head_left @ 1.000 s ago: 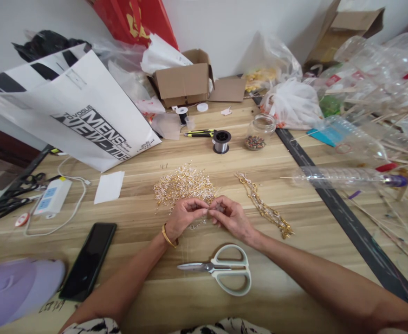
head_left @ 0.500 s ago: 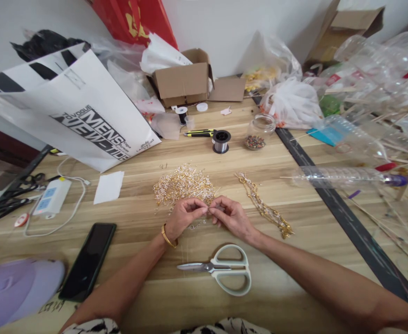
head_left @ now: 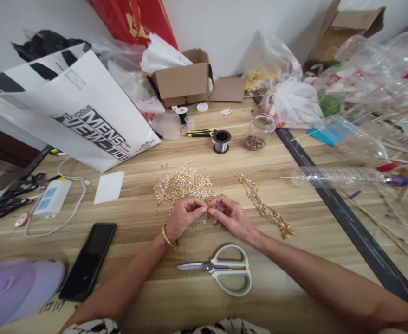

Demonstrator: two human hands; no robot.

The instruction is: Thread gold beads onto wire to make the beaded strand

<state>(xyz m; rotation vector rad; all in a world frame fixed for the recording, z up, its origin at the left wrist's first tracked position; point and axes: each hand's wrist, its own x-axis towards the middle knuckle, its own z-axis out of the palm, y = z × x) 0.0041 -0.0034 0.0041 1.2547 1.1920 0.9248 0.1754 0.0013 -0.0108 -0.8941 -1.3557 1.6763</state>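
My left hand (head_left: pixel 187 216) and my right hand (head_left: pixel 232 217) meet fingertip to fingertip over the table. Both are closed in a pinch, and whatever sits between the fingers is too small to make out. Just beyond them spreads a heap of small gold and silver beads (head_left: pixel 184 184). A short silver chain (head_left: pixel 198 225) lies partly under my hands. To the right rests a bundle of gold and silver beaded strands (head_left: pixel 265 204). Scissors with white handles (head_left: pixel 229 269) lie on the near side, blades pointing left.
Farther back are a wire spool (head_left: pixel 221 141), a yellow-black cutter (head_left: pixel 199 133) and a glass jar of beads (head_left: pixel 259 133). A phone (head_left: pixel 88 262) and a power strip (head_left: pixel 53 197) lie left, below a large paper bag (head_left: pixel 85 106). Plastic bottles (head_left: pixel 350 176) crowd the right.
Both hands stay in nearly the same place, still pinched together; the fingertips shift only very slightly. The objects on the table have not moved.
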